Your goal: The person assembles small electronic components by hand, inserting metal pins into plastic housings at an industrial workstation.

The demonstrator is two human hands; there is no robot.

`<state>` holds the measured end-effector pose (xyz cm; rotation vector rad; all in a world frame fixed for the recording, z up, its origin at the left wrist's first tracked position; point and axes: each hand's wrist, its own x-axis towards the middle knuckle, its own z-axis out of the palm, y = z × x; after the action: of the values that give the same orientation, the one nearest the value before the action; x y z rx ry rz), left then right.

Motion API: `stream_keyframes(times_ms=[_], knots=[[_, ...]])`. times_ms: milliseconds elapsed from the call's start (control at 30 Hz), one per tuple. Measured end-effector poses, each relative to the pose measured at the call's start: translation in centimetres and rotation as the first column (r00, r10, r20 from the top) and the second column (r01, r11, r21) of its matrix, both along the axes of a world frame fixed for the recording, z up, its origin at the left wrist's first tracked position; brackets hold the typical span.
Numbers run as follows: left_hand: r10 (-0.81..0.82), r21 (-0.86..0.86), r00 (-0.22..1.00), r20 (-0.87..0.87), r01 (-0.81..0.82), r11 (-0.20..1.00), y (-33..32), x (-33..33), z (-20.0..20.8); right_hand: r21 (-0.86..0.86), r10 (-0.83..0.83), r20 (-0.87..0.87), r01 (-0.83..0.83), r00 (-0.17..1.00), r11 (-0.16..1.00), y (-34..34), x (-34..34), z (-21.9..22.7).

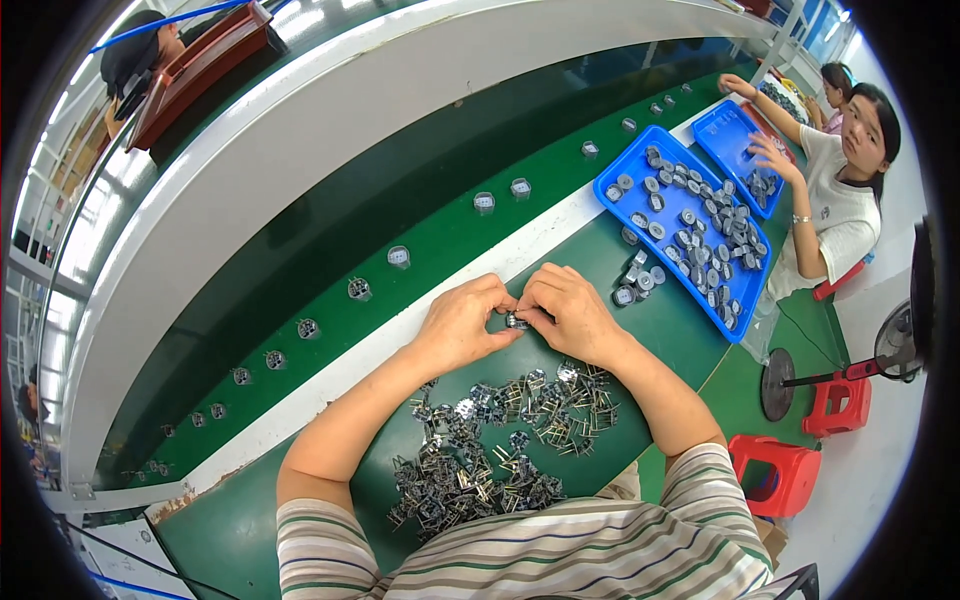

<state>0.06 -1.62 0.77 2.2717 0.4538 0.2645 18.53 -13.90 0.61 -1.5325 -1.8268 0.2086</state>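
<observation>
Head view: a green work surface (690, 330) runs beside a darker green conveyor belt (420, 200), on which small round capped parts (398, 256) sit spaced in a line.

The left hand (460, 325) and right hand (570, 315) meet at the surface's white edge strip, each grip pinching one small silvery metal part (516, 321) between the fingertips — thumbs and forefingers pressed together on it.

In my judgement the fitting wants a square, even press, with the thin prongs kept unbent.

Below the wrists lies a heap of shiny pronged metal clips (490, 440), tangled and sharp-edged. A blue plastic tray (610, 185) of smooth round grey caps stands to the right, with a few loose caps (635, 285) just beside it.

A co-worker's hands — well apart — reach over a second blue tray (725, 130).
</observation>
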Motion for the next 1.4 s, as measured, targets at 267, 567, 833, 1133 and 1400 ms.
stream_keyframes(times_ms=[267,567,833,1133,1400], knots=[[0.014,0.017,1.000,-0.024,-0.014,1.000,-0.1,0.1,0.3,-0.051,-0.036,-0.030,0.034,0.999,0.998,-0.2,-0.2,0.3],[0.235,0.323,0.949,0.210,-0.295,0.900,4.1,-0.8,-0.6,-0.344,0.558,-0.162,-0.577,0.814,0.741,-2.0,2.9,2.5],[0.513,0.468,0.857,0.055,-0.476,0.745,8.4,-2.8,-1.3,-0.443,0.483,-0.210,-0.523,0.850,0.728,-1.4,1.3,1.9],[0.404,0.429,0.854,-0.327,-0.247,0.869,8.5,-5.0,2.1,-0.151,-0.028,-0.066,0.018,0.997,0.988,-0.6,1.6,0.8],[0.004,0.218,1.000,0.012,-0.006,0.976,2.2,-1.4,2.5,-0.167,-0.052,-0.027,0.047,0.998,0.985,-0.6,1.8,0.5]])
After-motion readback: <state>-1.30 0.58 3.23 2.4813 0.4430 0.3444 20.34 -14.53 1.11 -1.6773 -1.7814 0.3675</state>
